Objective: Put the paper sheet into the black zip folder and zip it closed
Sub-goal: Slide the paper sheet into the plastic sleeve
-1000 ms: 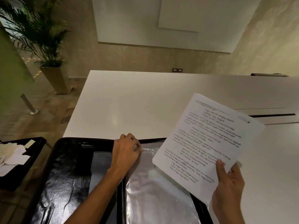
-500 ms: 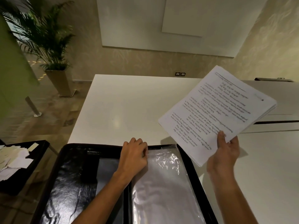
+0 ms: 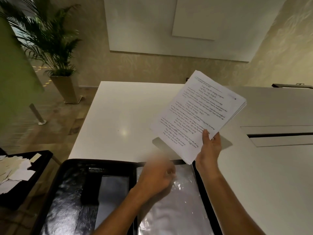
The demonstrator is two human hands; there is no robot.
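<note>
White printed paper sheet [image 3: 196, 116], topmost of a thin stack, being held in the air over the counter [image 3: 118, 116], just beyond the far right corner of the black zip folder [image 3: 71, 192]; not yet inside. Right hand [image 3: 210, 146] gripping the stack at its near edge, thumb lying on top, fingers [image 3: 216, 135] curling underneath: clenched on the paper. Left hand [image 3: 155, 178] hovering over the top of the clear plastic sleeve [image 3: 183, 209] on the folder's right half; blurred, so impossible to tell whether loose or pinching the sleeve.

Folder lying open flat at the near counter edge, overhanging slightly; zip not visible clearly.

Step in hand, judged: feeding the paper into the sleeve. Advisable: lifting the sleeve mouth with the left hand, squaring the stack, bringing the leading edge in low and parallel to the opening, sliding without buckling. Risk: crinkled plastic catching a corner, loose sheets fanning out.

Surroundings: dark side tray [image 3: 39, 160] carrying paper scraps [image 3: 11, 172] at left, well apart; potted palm [image 3: 50, 48] on the floor beyond; slot in the counter [image 3: 279, 135] at right. Nothing lying between paper and folder; only the left hand itself standing in the way at the sleeve mouth.
</note>
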